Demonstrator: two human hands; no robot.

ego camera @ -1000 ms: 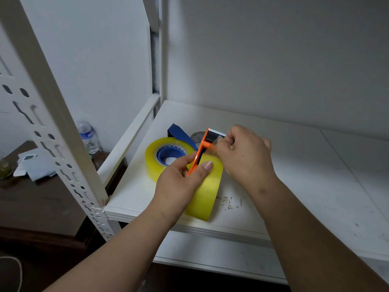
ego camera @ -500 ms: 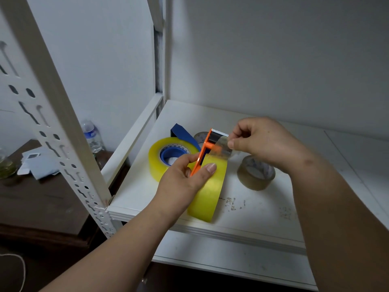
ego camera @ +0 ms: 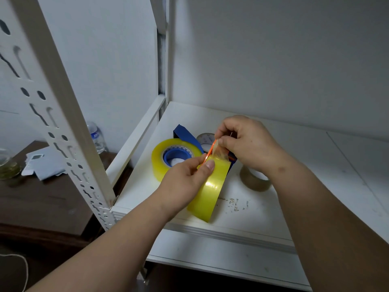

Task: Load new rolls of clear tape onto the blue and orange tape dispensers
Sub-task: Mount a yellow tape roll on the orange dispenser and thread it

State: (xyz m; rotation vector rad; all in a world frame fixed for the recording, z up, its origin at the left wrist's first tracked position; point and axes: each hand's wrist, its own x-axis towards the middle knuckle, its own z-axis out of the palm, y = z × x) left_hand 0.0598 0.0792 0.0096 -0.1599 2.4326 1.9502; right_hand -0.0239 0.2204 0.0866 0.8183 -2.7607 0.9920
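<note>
The left hand (ego camera: pixel 185 182) grips the yellow-looking clear tape roll on the thin orange plastic dispenser (ego camera: pixel 210 151), near the front edge of the white shelf (ego camera: pixel 263 209). The right hand (ego camera: pixel 248 148), at 1 o'clock from it, pinches the loose tape end (ego camera: pixel 220 152). Pull it straight over the blade. Half a second ago that hand was higher and further right.

right hand (ego camera: pixel 248 147) moved back onto orange dispenser (ego camera: pixel 210 151), pinching tape end (ego camera: pixel 221 153) down at roll.
</note>
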